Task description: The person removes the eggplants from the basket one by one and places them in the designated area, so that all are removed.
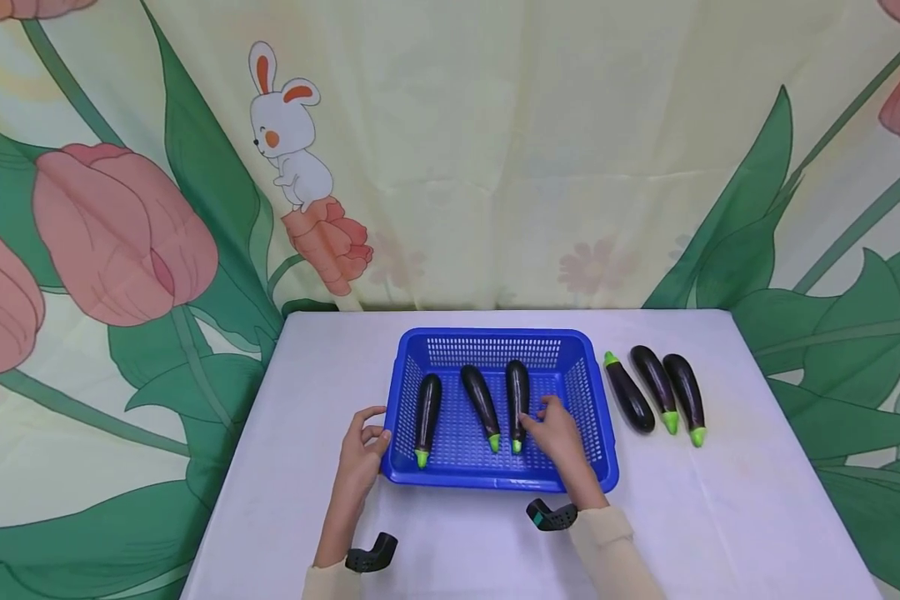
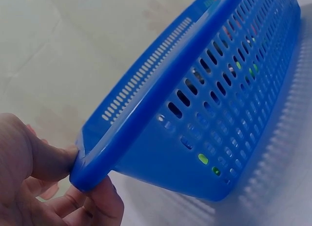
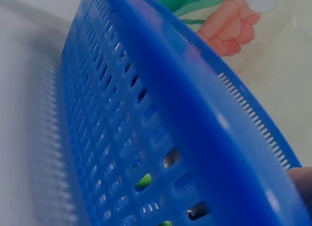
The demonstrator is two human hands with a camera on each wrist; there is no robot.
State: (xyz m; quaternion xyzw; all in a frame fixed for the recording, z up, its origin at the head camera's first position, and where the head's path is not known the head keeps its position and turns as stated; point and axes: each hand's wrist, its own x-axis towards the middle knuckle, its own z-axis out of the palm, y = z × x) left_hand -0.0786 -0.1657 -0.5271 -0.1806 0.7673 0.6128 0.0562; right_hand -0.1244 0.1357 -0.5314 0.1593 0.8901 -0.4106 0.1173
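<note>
A blue plastic basket [image 1: 499, 483] holds three dark purple eggplants with green stem ends: a left one [image 1: 428, 417], a middle one [image 1: 480, 404] and a right one [image 1: 518, 392]. My left hand [image 1: 363, 446] grips the basket's rim at the front left; in the left wrist view the thumb lies over the rim [image 2: 97, 170] and fingers are beneath it. My right hand [image 1: 557, 429] reaches over the front rim into the basket. Its thumb meets the right eggplant near the stem end, while the other fingers stand apart from it. The right wrist view mostly shows the basket's perforated wall [image 3: 112, 118].
Three more eggplants lie on the white table [image 1: 720, 517] just right of the basket: one with its stem end away [image 1: 630, 393], two with stem ends nearer [image 1: 655, 387] [image 1: 686, 396]. Behind the table hangs a printed curtain [image 1: 495, 167] with tulips and a rabbit.
</note>
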